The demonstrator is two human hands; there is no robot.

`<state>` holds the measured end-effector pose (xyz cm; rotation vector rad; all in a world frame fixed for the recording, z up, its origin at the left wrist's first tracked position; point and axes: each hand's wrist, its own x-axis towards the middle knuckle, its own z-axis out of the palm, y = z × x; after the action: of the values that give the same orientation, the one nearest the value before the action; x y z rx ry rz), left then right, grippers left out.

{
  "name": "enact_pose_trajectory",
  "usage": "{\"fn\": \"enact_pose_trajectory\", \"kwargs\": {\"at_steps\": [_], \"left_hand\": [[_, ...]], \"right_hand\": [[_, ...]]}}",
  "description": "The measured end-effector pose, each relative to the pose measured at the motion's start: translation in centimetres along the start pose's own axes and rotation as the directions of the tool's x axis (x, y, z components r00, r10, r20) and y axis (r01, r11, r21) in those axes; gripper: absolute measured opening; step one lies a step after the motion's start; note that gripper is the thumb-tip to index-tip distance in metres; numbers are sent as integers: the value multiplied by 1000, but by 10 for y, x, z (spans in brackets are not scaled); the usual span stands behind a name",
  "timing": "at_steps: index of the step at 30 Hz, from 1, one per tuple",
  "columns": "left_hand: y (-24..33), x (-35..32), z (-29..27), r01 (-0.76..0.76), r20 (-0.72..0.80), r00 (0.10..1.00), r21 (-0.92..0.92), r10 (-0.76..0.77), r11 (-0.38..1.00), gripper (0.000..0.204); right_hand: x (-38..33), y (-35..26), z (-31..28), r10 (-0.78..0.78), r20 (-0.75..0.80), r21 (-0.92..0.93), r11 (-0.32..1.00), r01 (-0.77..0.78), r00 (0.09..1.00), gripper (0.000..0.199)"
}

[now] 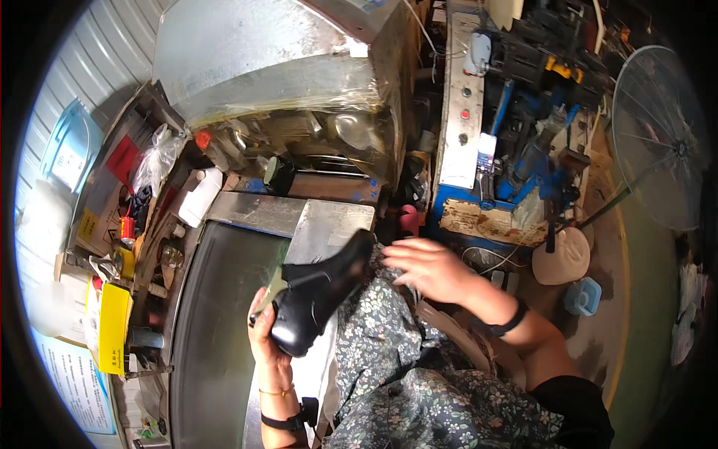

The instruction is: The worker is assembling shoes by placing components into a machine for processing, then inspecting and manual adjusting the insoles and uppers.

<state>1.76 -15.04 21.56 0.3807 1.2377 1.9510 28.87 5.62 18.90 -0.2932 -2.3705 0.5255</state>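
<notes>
While the left hand (263, 333) is gripping a glossy black leather shoe (318, 292) at six o'clock, above the grey metal desk (217, 299), the right hand (430, 269) is hovering open at three o'clock; the one-handed hold risks dropping it.

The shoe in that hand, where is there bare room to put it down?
The left hand holds the black shoe. The barest patch is the dark metal tray just left of it, bordered by the cluttered shelf. The flat steel plate above the shoe is also bare. The right hand hovers over the floral lap; behind it, the blue machine area is crowded.
</notes>
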Motion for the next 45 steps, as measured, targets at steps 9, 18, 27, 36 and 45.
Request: {"fn": "enact_pose_trajectory", "kwargs": {"at_steps": [9,18,27,36,45], "left_hand": [[-45,229,53,-468,32,874,328,486,821,59],[-112,425,2,-58,48,948,998,315,22,70],[-148,311,16,-574,534,795,816,289,68,62],[-178,179,-18,-639,629,766,726,-133,-255,59],[-192,184,-22,-573,573,815,774,-86,-271,58]], "right_hand": [[-151,96,-126,743,-472,267,634,-726,475,11],[-222,143,-171,678,-668,-213,221,-952,307,42],[-280,213,-156,725,-633,-269,124,-955,272,52],[-232,198,-145,881,-473,49,65,-997,35,72],[-198,182,-146,872,-489,-42,4,-999,24,54]]}}
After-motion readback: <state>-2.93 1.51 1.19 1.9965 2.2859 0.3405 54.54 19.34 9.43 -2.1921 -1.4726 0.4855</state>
